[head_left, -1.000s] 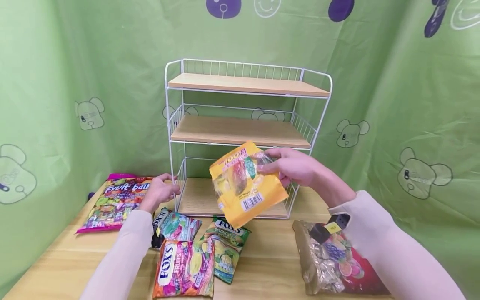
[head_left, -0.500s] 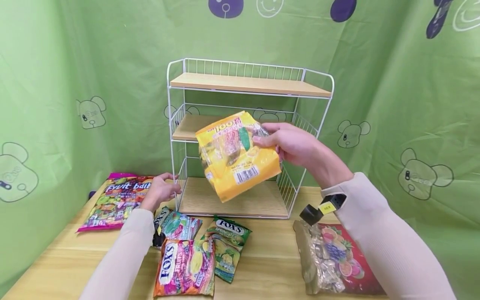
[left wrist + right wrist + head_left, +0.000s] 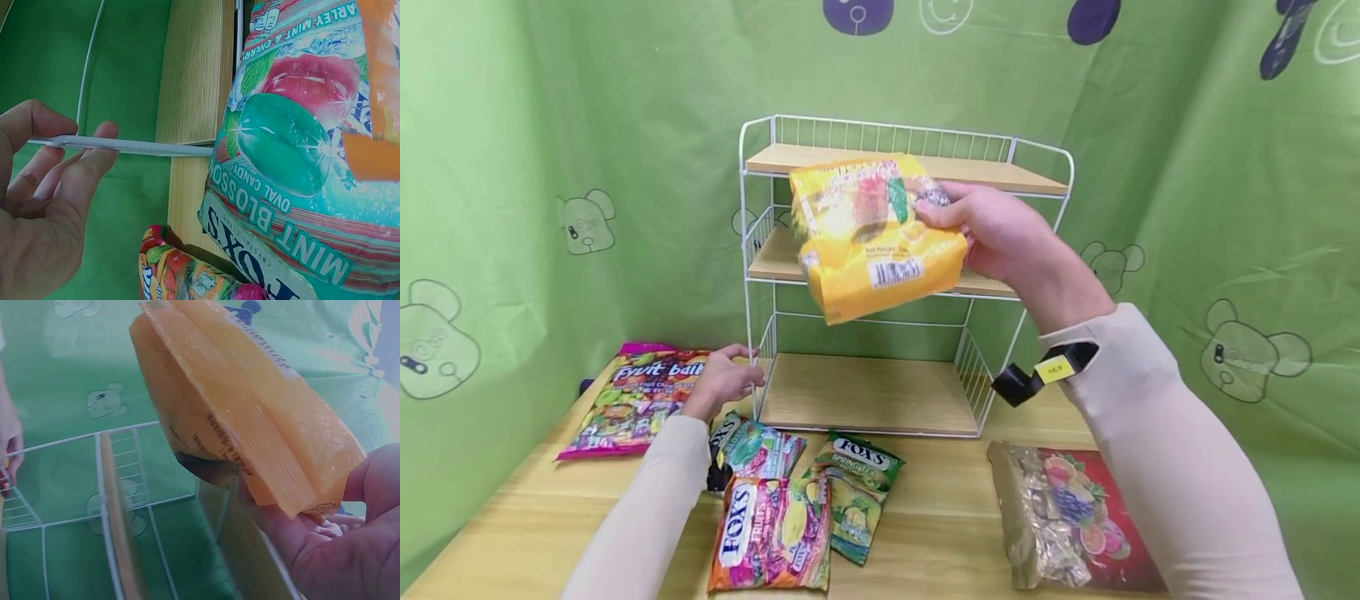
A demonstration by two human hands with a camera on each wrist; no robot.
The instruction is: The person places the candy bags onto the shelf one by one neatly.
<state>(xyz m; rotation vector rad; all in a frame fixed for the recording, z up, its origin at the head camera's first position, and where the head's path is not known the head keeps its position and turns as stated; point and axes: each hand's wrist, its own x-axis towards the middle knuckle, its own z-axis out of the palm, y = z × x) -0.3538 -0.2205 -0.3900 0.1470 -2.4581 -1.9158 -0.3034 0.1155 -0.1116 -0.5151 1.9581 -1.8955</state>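
Observation:
My right hand (image 3: 1000, 229) grips a yellow candy bag (image 3: 880, 242) by its right edge, thumb on the near face. The bag is tilted in the air before the upper and middle shelves of a white wire rack (image 3: 906, 177). In the right wrist view the orange-yellow back of the bag (image 3: 250, 412) shows, its lower end between thumb and fingers. My left hand (image 3: 724, 383) holds the rack's front left post, and the left wrist view has thumb and fingers pinching the white post (image 3: 144, 147). A Fox's mint candy bag (image 3: 756, 450) lies just below that hand.
On the table (image 3: 940, 517) lie a pink-orange Fox's fruits bag (image 3: 775, 533), a green Fox's spring tea bag (image 3: 857, 492) and, at right, a red and brown candy bag (image 3: 1067, 517). A fruit balls bag (image 3: 640, 400) lies left of the rack. Green curtain (image 3: 655, 125) surrounds it.
My right hand has raised the yellow candy bag from before the bottom shelf to the height of the upper shelves. The left hand stays on the post.

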